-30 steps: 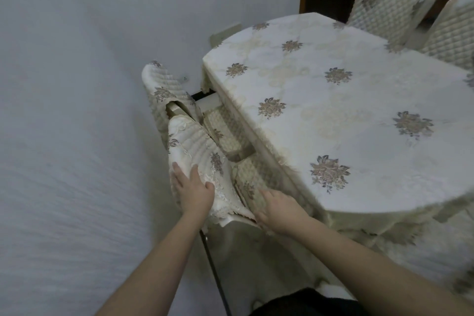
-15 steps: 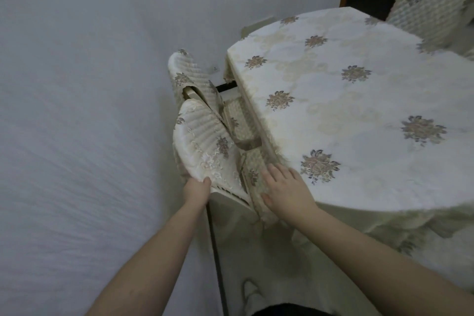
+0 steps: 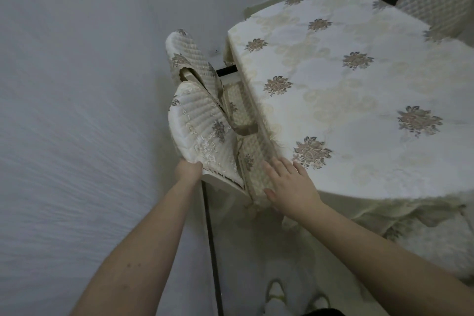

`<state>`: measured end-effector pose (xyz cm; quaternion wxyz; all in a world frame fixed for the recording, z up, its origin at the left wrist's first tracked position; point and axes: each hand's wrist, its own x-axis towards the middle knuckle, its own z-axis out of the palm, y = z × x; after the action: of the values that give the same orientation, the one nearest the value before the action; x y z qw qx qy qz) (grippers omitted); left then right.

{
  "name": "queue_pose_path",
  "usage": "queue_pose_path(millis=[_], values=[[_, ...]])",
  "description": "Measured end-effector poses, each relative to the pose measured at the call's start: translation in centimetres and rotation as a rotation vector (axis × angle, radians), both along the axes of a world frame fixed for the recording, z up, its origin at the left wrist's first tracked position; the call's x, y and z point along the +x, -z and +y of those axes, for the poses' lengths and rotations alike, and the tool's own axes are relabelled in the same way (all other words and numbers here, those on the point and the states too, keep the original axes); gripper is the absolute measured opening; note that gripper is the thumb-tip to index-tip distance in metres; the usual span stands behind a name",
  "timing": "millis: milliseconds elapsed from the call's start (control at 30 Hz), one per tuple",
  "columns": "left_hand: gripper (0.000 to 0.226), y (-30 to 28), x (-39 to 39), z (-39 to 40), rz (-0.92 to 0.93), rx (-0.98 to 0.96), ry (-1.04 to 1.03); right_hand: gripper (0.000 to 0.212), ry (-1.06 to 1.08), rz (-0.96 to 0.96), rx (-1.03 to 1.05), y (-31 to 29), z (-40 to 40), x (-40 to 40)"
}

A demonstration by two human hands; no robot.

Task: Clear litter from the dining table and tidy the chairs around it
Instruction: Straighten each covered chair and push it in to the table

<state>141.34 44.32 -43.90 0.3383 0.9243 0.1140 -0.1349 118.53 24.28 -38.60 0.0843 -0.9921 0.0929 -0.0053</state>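
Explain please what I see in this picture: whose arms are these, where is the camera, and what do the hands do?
There is no machine here. A person wears a camera on the head, so you look down along their own two arms. The left hand holds the bottom edge of the near chair's back. The right hand lies flat, fingers straight, on that chair's seat, beside the table. The table carries a flowered cloth; no litter shows on it. A second chair stands behind the first one, along the wall.

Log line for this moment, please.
step: tucking near chair under table | left hand: grip on chair back edge | right hand: flat on seat | litter: none seen
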Motion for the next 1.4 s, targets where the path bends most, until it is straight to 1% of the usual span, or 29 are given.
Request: queue_pose_path(millis=[67,167,267,333,400,433,500,533,567,633,700,767,867,933,1033,1167,1233,1333,1400], values=[[0.05,0.3,0.2,0.0,0.009,0.004,-0.003,0.065,-0.005,0.019,0.008,-0.2,0.2,0.2],[0.046,-0.7,-0.4,-0.2,0.001,0.029,0.027,0.065,0.01,0.045,-0.004,-0.3,-0.2,0.5],[0.042,-2.1,-1.2,-0.7,-0.007,0.083,0.1,0.065,0.035,0.067,-0.041,-0.2,-0.8,0.6],[0.036,-3.2,-1.7,-1.0,0.022,0.169,0.205,0.063,0.055,0.092,-0.053,0.1,-0.9,0.4],[0.04,-4.2,-2.2,-1.0,0.035,0.293,0.33,0.06,0.073,0.098,-0.054,0.3,-1.1,-0.1],[0.044,-4.7,-2.3,-0.9,0.031,0.384,0.399,0.06,0.086,0.097,-0.053,0.2,-1.3,-0.5],[0.055,-5.3,-2.3,-0.8,-0.031,0.581,0.513,0.058,0.129,0.083,-0.049,0.2,-1.9,-1.4],[0.056,-5.6,-2.6,-0.9,-0.085,0.641,0.548,0.056,0.15,0.075,-0.05,0.4,-2.4,-2.0],[0.053,-5.8,-3.0,-1.2,-0.141,0.66,0.569,0.056,0.175,0.075,-0.05,0.4,-3.0,-2.6],[0.044,-6.2,-4.4,-2.4,-0.249,0.65,0.641,0.06,0.24,0.088,-0.051,0.4,-4.7,-4.3],[0.044,-6.1,-5.8,-4.2,-0.33,0.611,0.743,0.065,0.319,0.119,-0.057,0.0,-6.5,-6.3],[0.043,-5.4,-7.3,-6.5,-0.385,0.518,0.857,0.065,0.406,0.131,-0.063,-0.3,-7.7,-8.7],[0.032,-4.4,-10.7,-11.4,-0.468,0.376,1.051,0.064,0.534,0.14,-0.062,-0.6,-8.6,-13.3],[0.037,-4.4,-13.8,-14.5,-0.53,0.325,1.185,0.064,0.608,0.161,-0.044,-0.9,-8.7,-16.3],[0.046,-4.6,-18.4,-19.1,-0.578,0.265,1.366,0.063,0.729,0.137,-0.033,-1.4,-8.5,-21.0],[0.042,-5.0,-24.4,-23.4,-0.679,0.24,1.572,0.063,0.865,0.13,-0.039,-2.4,-8.5,-27.1],[0.04,-5.5,-27.4,-24.9,-0.736,0.242,1.666,0.063,0.93,0.092,-0.049,-3.4,-8.7,-30.1],[0.045,-6.6,-32.1,-26.8,-0.8,0.23,1.748,0.063,1.032,0.035,-0.098,-4.8,-9.5,-34.9],[0.041,-7.1,-35.3,-28.0,-0.84,0.21,1.779,0.063,1.083,0.011,-0.093,-5.3,-10.0,-38.0]])
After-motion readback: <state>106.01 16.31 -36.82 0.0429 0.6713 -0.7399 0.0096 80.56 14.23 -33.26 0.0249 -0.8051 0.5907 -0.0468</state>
